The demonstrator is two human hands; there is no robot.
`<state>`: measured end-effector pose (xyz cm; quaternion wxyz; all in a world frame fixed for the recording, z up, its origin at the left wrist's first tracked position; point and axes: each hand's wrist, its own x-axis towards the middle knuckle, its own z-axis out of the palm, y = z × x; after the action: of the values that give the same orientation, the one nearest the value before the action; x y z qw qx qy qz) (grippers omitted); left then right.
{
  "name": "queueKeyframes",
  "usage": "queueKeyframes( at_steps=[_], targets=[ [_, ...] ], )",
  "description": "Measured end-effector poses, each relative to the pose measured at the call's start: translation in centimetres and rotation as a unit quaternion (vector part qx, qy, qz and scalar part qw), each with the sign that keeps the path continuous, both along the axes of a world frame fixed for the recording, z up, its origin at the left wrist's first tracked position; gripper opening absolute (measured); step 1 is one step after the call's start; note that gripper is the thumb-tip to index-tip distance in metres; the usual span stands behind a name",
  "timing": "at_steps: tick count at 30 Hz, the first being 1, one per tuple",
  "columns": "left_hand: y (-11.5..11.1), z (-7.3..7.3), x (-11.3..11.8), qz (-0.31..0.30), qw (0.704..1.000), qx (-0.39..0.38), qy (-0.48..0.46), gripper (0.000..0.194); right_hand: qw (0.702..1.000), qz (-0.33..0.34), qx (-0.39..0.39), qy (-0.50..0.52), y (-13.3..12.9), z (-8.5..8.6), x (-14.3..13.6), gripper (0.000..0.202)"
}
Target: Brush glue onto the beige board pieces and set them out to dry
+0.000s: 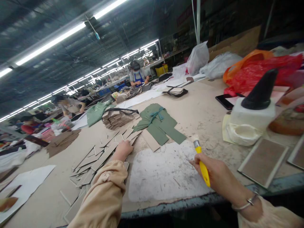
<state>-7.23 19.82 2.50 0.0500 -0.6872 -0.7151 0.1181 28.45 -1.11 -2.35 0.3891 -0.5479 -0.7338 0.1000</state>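
My right hand (212, 167) is closed around a paintbrush (203, 169) with a yellow handle, its pale bristles pointing up and away. Below the brush lies a white board (163, 172) with dark smears. My left hand (122, 151) rests at the right edge of a loose heap of beige rectangular panels (95, 164) with pale edges. Its fingers are curled at a panel (136, 136), with the fingertips partly hidden. Beyond the board, green strips (160, 125) lie fanned out, with a teal tie on top. Left of them sits a bundle of brown pieces (118, 117).
At right stands a white container (253, 115) with a black cone top, beside a phone (224, 102) and red plastic bags (261, 71). A bordered brown panel (263, 161) lies near the table edge (190, 202). Co-workers (137, 76) sit farther along.
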Motion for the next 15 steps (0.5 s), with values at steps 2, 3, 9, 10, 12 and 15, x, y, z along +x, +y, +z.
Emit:
queueKeyframes(
  at_steps=[2, 3, 9, 10, 12, 15],
  targets=[
    [0.4, 0.9, -0.5, -0.009, 1.000, -0.005, 0.007, 0.034, 1.000, 0.006, 0.002, -0.003, 0.0, 0.1, 0.0, 0.010],
    [0.5, 1.5, -0.7, -0.011, 1.000, -0.003, 0.011, 0.033, 1.000, 0.007, 0.005, -0.004, 0.1, 0.1, 0.0, 0.010],
    [-1.5, 4.6, -1.5, -0.021, 0.999, 0.005, 0.027, 0.037, 1.000, -0.007, 0.009, -0.004, 0.3, 0.1, -0.3, 0.007],
    [-2.1, 4.7, -1.5, -0.034, 0.999, -0.010, 0.025, 0.035, 1.000, -0.007, 0.009, -0.002, 0.4, 0.2, -0.4, 0.007],
    [-3.3, 4.5, -1.0, -0.067, 0.997, -0.046, 0.015, 0.029, 1.000, -0.007, 0.010, 0.003, 0.4, 0.3, -0.4, 0.007],
    [-4.2, 3.8, 1.3, -0.119, 0.991, -0.054, -0.008, 0.036, 1.000, -0.019, 0.021, 0.006, 0.5, 0.4, -0.4, 0.008]
  ],
)
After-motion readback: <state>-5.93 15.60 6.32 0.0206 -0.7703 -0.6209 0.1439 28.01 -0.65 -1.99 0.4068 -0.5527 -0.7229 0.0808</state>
